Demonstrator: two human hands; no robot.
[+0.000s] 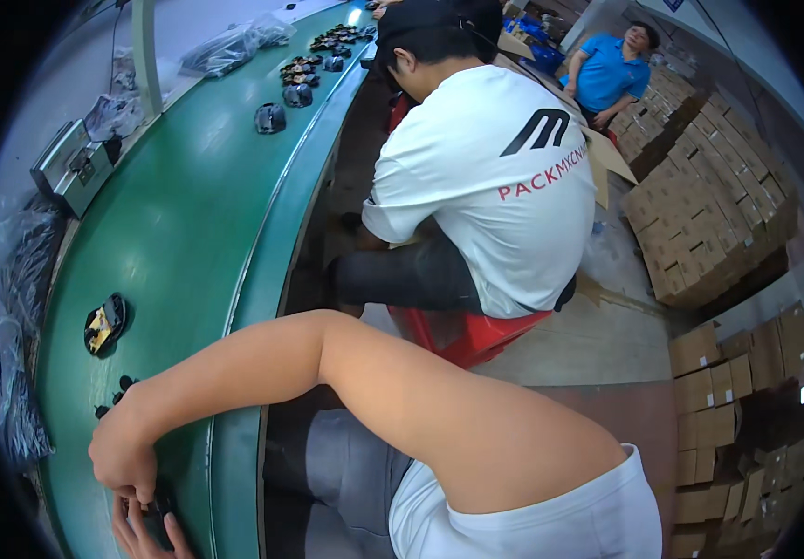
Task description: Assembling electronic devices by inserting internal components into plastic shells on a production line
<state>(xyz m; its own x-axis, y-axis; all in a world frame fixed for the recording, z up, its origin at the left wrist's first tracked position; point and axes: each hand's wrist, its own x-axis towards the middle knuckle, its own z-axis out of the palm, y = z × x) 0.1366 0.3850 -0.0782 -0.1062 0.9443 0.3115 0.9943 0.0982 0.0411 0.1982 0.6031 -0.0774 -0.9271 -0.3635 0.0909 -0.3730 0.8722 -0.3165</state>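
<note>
At the lower left, over the green belt, my left hand (129, 533) is wrapped round a small black plastic part (157, 524), with fingers along its sides. My right hand (125, 456) reaches across from the right, its fingers bent down and closed at the top of that part. Whatever is pinched in those fingertips is hidden. Just beyond my right wrist lie a few small black pieces (125, 383). Farther up the belt rests a round black housing (105, 324) with a yellow piece inside it.
The green conveyor belt (169, 233) runs away from me, with grey-black housings (270, 118) at its far end. A metal box (74, 168) and plastic bags (24, 270) line its left edge. A person in white (486, 177) sits on a red stool (467, 335). Cartons (709, 205) are stacked right.
</note>
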